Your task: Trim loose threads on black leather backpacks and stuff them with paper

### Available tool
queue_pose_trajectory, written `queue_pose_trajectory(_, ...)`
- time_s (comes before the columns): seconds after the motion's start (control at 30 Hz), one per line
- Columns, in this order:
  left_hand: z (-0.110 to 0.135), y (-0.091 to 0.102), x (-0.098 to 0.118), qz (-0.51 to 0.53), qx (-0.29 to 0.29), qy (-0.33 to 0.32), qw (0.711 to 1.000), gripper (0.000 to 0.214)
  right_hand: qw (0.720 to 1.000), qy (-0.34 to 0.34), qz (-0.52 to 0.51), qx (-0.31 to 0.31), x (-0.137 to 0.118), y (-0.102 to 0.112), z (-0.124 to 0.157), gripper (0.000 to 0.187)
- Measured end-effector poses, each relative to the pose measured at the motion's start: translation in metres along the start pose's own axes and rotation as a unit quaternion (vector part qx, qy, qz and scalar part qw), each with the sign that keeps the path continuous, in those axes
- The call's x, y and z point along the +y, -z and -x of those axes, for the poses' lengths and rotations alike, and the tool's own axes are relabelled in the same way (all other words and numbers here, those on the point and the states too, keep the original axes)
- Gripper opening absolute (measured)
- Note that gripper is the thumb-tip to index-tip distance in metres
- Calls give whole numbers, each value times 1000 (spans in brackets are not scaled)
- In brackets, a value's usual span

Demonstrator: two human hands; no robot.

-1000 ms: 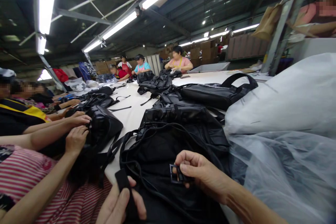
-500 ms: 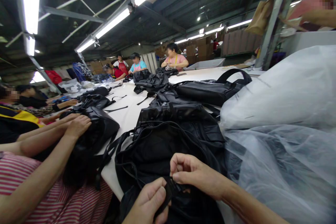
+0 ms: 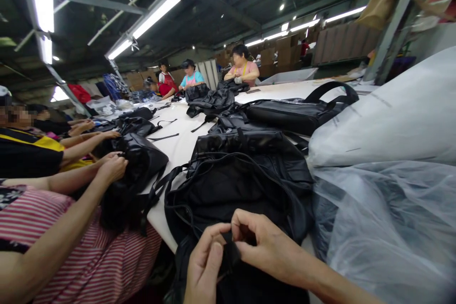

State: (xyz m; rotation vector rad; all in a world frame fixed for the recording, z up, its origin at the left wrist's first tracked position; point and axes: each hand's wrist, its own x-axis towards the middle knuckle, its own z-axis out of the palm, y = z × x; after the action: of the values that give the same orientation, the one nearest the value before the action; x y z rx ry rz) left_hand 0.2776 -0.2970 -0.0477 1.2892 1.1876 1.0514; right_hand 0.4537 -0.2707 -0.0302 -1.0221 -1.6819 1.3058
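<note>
A black backpack point(image 3: 235, 185) lies on the white table point(image 3: 181, 145) right in front of me, its drawcord looping over the top. My left hand point(image 3: 204, 266) and my right hand point(image 3: 265, 244) meet just below it, both pinched closed on a black strap with a small black buckle point(image 3: 230, 252). The buckle itself is mostly hidden between my fingers.
More black bags point(image 3: 295, 114) are piled behind the backpack. Clear plastic bags point(image 3: 388, 199) heap up on the right. A person in a red striped shirt point(image 3: 57, 242) at my left handles another black bag point(image 3: 140, 164). Several other workers sit along the table.
My left hand came up from the lower left with the strap and joined my right hand at the buckle. The view shifted slightly.
</note>
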Motion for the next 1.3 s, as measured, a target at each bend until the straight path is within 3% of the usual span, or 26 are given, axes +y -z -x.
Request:
queue_pose_trajectory(0.1,-1,1,1,-36,-32,-100,994,36,1000,4,20,11,0,-1,2,10)
queue_pose_trajectory(0.2,-3,2,0,-23,-49,-136,989,21,1000,-11,17,10,-1,0,1,10)
queue_pose_trajectory(0.33,-7,10,-8,163,-70,-109,978,19,988,-68,-117,-80,-2,2,0,8)
queue_pose_trajectory(0.47,-7,14,-16,392,-140,-83,905,14,966,-75,-201,-144,-2,-1,1,15)
queue_pose_trajectory(0.57,-6,11,-18,488,-156,-76,856,16,963,-88,-203,-156,-3,-5,2,15)
queue_pose_trajectory(0.77,-6,10,-21,547,-181,-72,814,15,966,-115,-180,-144,-6,-14,2,13)
queue_pose_trajectory(1.03,-7,26,-16,495,-143,-99,851,15,965,-135,-185,-125,-3,-20,4,13)
queue_pose_trajectory(1.3,-5,28,-19,629,-206,-76,746,19,963,-129,-190,-139,-7,-28,6,15)
